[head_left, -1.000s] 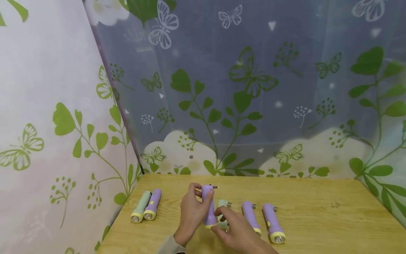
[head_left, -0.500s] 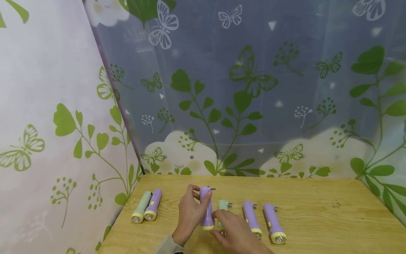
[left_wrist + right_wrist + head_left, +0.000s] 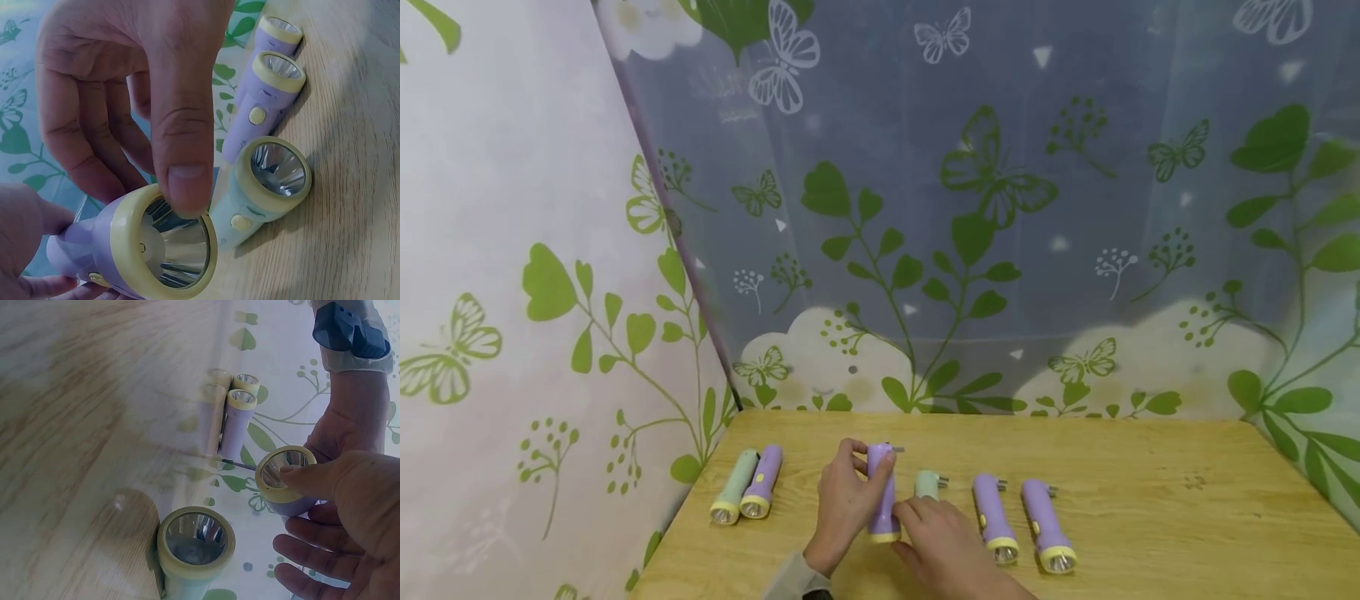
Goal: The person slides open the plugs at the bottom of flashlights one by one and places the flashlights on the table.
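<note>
My left hand (image 3: 847, 504) grips a purple flashlight (image 3: 883, 506) by its body, yellow-rimmed head downward and metal plug prongs sticking out at the top right. My right hand (image 3: 943, 546) pinches its head: in the left wrist view the thumb lies over the edge of the lens (image 3: 187, 250), with fingers at the far side of the yellow rim. A yellow switch (image 3: 99, 279) shows on the body there. Just right of it, a mint green flashlight (image 3: 927, 483) lies on the table, its lower part hidden by my right hand in the head view.
Two more purple flashlights (image 3: 994, 512) lie to the right on the wooden table (image 3: 1172, 517), prongs out. At the left edge a mint green flashlight (image 3: 735, 487) and a purple flashlight (image 3: 763, 483) lie side by side. A leaf-printed curtain (image 3: 880, 250) hangs behind.
The held flashlight has shifted a little left and down with my left hand. My right hand has followed leftward, its spread fingers drawing in on the head.
</note>
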Motion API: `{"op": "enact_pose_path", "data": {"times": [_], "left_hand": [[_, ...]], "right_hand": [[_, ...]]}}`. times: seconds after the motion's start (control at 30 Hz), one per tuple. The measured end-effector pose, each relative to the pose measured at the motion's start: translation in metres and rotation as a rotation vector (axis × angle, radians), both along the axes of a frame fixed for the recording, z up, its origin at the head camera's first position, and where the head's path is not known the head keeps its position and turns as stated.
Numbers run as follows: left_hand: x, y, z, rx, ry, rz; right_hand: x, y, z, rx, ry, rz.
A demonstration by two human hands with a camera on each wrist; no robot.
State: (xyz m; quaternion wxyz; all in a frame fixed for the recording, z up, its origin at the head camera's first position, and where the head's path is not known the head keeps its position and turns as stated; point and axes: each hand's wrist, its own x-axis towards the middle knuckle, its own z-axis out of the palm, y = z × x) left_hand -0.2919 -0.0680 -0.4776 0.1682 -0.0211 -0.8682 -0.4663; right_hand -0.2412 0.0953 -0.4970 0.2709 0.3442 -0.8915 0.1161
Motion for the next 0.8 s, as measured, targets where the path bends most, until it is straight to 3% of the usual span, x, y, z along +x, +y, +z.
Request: {"op": "enact_pose_path", "data": {"times": [0.8], "left_hand": [[-0.008,-0.007,-0.012,-0.037,-0.108,0.005]], "right_hand": [[-0.007,-0.016,-0.004,0.060,0.021,-0.064]]}}
